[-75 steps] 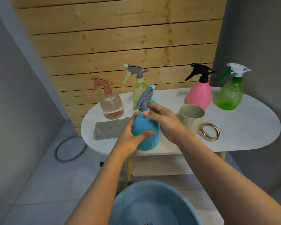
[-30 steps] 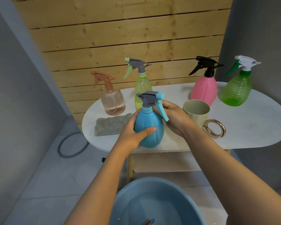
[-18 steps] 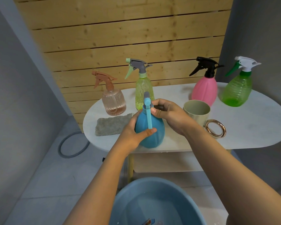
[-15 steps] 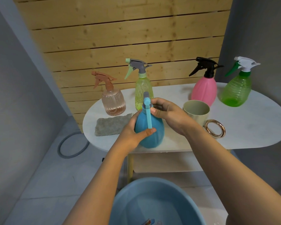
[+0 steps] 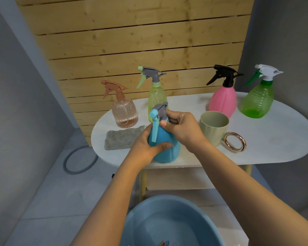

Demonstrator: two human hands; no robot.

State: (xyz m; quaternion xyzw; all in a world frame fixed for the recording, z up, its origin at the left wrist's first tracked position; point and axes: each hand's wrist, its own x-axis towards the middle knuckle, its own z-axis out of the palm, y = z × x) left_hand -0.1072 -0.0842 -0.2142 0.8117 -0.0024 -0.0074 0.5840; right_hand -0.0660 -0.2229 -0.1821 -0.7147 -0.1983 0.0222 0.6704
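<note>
Five spray bottles stand on the white oval table (image 5: 274,139): one clear peach bottle (image 5: 124,112), one yellow-green bottle (image 5: 156,102), one blue bottle (image 5: 167,150), one pink bottle (image 5: 222,102) and one green bottle (image 5: 258,102). The table also bears one grey cloth (image 5: 121,139), one beige cup (image 5: 213,135) and one gold ring (image 5: 225,142). One blue basin (image 5: 149,219) sits below the table's front edge, and one grey hoop (image 5: 73,172) lies on the floor to its left.

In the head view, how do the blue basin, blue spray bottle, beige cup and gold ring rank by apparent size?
1. blue basin, nearest the camera, cut off.
2. blue spray bottle, slightly nearer than the cup.
3. beige cup.
4. gold ring.
</note>
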